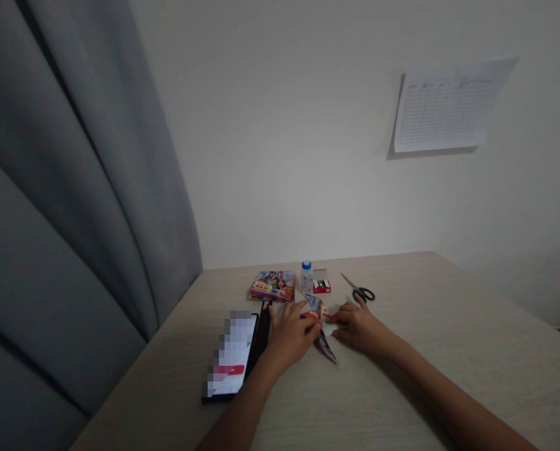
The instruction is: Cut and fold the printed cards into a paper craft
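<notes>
Both of my hands rest on a folded, colourfully printed paper [326, 343] lying on the wooden table [402, 376]. My left hand [289, 335] lies over its left part with the fingers pressed down on a fold. At the paper's right edge, my right hand [357, 326] pinches it with bent fingers. A pointed flap of the paper sticks out toward me between the hands.
A phone [230, 363] with a lit screen lies left of my left arm, with a dark strap [262, 332] beside it. Behind the hands are a colourful booklet [273, 285], a small white bottle with blue cap [307, 275], a small red box [322, 285] and scissors [359, 290]. A grey curtain [73, 188] hangs left; a printed sheet [444, 106] is on the wall.
</notes>
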`<state>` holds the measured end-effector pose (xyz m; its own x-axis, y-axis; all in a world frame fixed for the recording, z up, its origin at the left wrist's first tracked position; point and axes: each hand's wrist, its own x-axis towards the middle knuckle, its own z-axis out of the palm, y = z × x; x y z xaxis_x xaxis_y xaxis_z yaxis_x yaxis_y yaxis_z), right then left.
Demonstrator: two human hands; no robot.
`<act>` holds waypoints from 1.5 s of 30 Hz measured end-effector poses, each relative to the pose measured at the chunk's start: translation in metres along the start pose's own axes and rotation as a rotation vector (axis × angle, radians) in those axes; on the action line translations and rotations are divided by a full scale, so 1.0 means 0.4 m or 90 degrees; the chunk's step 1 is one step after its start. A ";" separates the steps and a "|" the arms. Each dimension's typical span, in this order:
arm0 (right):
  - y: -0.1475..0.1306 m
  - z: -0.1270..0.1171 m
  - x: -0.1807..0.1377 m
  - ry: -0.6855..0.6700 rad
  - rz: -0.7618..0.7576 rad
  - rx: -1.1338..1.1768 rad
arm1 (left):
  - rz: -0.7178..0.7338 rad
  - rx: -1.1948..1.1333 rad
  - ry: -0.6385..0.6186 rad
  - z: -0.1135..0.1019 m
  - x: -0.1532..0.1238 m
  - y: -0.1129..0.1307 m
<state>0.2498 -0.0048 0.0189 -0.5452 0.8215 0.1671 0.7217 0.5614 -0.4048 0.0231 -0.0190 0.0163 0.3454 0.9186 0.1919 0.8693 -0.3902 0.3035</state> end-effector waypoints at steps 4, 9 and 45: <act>0.001 0.000 0.001 -0.007 -0.007 0.000 | 0.009 -0.022 0.021 0.010 0.004 -0.001; 0.000 -0.002 0.003 -0.008 0.001 0.003 | 0.009 -0.089 0.030 0.018 0.007 0.007; -0.007 -0.009 0.000 -0.019 0.010 0.007 | -0.002 0.016 -0.029 -0.002 0.000 0.008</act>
<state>0.2495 -0.0061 0.0233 -0.5467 0.8265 0.1338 0.7258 0.5475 -0.4165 0.0258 -0.0202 0.0183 0.3584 0.9218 0.1476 0.8789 -0.3865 0.2796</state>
